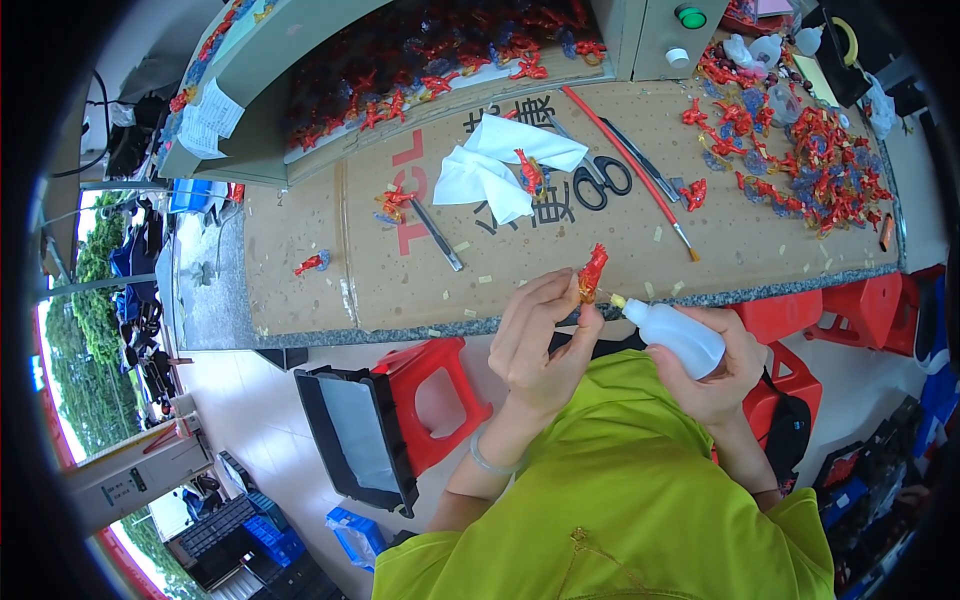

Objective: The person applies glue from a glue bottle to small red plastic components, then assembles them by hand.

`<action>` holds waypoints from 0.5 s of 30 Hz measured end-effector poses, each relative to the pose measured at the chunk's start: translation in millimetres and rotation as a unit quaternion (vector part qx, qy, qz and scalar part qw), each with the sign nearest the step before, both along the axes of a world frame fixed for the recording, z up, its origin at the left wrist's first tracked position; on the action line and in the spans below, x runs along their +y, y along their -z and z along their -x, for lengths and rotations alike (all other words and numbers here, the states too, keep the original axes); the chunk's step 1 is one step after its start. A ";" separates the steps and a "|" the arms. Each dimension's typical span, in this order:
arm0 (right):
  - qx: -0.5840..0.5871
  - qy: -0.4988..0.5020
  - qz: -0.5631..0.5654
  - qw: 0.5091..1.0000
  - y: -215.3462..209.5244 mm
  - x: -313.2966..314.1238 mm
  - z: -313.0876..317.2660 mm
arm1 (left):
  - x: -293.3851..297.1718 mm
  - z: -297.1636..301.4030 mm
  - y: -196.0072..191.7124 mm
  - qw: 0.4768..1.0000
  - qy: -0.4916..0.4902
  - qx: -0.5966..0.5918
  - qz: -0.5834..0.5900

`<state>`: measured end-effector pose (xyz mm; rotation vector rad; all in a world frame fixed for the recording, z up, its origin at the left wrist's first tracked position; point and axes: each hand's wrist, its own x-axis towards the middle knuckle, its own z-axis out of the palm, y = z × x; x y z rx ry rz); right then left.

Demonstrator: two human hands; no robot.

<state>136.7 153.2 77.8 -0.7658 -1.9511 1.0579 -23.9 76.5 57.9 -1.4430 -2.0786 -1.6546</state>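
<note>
A small red and gold figurine [593, 270] stands upright in the pinched fingertips of my left hand [538, 345], just in front of the table's near edge. My right hand [722, 372] is wrapped round a whitish squeeze bottle [676, 335]. The bottle lies tilted, and its yellowish nozzle tip points left at the figurine's lower end; I cannot tell whether they touch. Beyond my hands, another red figurine [529, 172] rests on a white cloth [480, 178]. Black-handled scissors [602, 184] lie beside the cloth, and a red-handled brush [640, 160] slants past them.
Cardboard [370, 270] covers the table. Tweezers [436, 236] lie beside a figurine [395, 203] on the left. Many red figurines [825, 170] are heaped at the right, and more fill a grey cabinet [245, 110] at the back. Red stools [432, 395] and a black bin [357, 430] stand below.
</note>
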 end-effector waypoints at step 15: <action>-0.039 -0.018 -0.057 0.997 -17.3 3.9 0.5 | -2.3 2.2 1.3 1.000 0.004 -0.015 0.012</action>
